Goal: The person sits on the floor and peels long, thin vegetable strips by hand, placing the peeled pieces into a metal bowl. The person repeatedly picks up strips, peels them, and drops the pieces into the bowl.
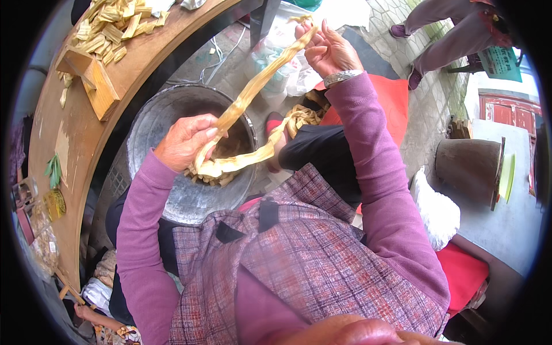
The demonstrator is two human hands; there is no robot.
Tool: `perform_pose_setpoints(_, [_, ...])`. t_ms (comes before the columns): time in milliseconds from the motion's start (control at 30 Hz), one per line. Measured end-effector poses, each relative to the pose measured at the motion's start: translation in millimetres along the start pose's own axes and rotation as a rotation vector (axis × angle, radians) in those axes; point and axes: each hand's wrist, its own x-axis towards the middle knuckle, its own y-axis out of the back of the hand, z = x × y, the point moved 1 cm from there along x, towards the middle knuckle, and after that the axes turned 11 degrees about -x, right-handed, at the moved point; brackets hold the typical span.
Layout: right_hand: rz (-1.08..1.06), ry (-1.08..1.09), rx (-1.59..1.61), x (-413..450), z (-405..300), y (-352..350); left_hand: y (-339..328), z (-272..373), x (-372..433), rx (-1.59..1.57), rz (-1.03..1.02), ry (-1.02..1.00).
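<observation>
A long, flat, yellowish dried strip [258,88], apparently plant matter, is stretched between my two hands. My left hand [187,140] pinches it over the mouth of a large grey metal bucket [146,129]. From there the strip doubles back and its paler length runs right, towards a coiled heap of similar strips [304,118] beside my knee. Farther off and to the right, my right hand [332,51], with a silver bracelet at the wrist, has the strip's far part at its fingers. Short cut pieces [213,179] lie in the bucket, partly hidden by the left hand.
On the curved wooden table [69,138] at left are a pile of cut yellowish pieces [112,30] and a wooden block with a blade-like plate [92,84]. Plastic bags [284,64] stand beyond the bucket. Another person's legs [448,39] are at upper right.
</observation>
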Motion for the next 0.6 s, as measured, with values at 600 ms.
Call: perform_pose_setpoints(600, [0.248,0.482,-0.034,-0.8,-49.6,15.5,70.4,-47.8,13.5,0.978,0.720,0.011])
